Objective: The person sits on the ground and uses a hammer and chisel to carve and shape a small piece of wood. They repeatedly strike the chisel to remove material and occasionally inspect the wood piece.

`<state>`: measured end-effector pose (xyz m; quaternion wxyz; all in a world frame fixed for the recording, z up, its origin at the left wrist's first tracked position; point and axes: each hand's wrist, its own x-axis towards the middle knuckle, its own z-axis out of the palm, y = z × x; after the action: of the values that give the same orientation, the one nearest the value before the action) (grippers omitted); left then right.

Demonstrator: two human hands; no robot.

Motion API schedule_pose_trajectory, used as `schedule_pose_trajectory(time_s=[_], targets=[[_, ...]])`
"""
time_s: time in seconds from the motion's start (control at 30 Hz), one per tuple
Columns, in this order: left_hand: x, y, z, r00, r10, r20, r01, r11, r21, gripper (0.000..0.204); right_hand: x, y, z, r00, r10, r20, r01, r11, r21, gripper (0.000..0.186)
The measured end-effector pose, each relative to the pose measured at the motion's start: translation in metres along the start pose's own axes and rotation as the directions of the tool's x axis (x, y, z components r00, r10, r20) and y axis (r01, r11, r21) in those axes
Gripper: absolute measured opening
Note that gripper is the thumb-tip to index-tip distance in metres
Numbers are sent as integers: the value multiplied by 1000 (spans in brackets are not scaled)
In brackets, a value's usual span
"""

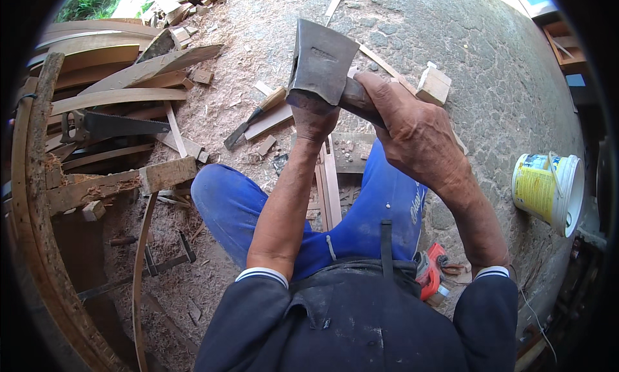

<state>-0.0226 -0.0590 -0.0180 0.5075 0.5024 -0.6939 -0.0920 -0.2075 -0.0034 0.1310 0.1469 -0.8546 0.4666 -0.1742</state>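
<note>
head view, right hand point(412, 130) clenched on hatchet point(320, 62) handle, left hand point(314, 122) grip hidden behind blade

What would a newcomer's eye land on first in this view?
The steel hatchet head raised at top centre, its handle in the right hand while the left hand sits under the blade. Below, blue trouser legs over a narrow wood strip. A handsaw lies on bent wooden slats at left; a tipped white bucket at right.
</note>
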Motion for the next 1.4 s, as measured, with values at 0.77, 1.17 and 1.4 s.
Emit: schedule_pose_trajectory(time_s=[0.77, 1.17, 1.4], targets=[[37, -37, 46, 791, -585, -179, 546, 807, -225, 15, 84, -21, -67, 966, 256, -32, -237, 929, 284, 44], [20, 14, 16, 850, -524, -46, 493, 825, -276, 10, 58, 38, -24, 966, 170, -196, -112, 955, 276, 56], [44, -22, 27, 745, -651, 142, 651, 664, -369, 14, 34, 51, 6, 954, 120, -276, -19, 939, 343, 48]])
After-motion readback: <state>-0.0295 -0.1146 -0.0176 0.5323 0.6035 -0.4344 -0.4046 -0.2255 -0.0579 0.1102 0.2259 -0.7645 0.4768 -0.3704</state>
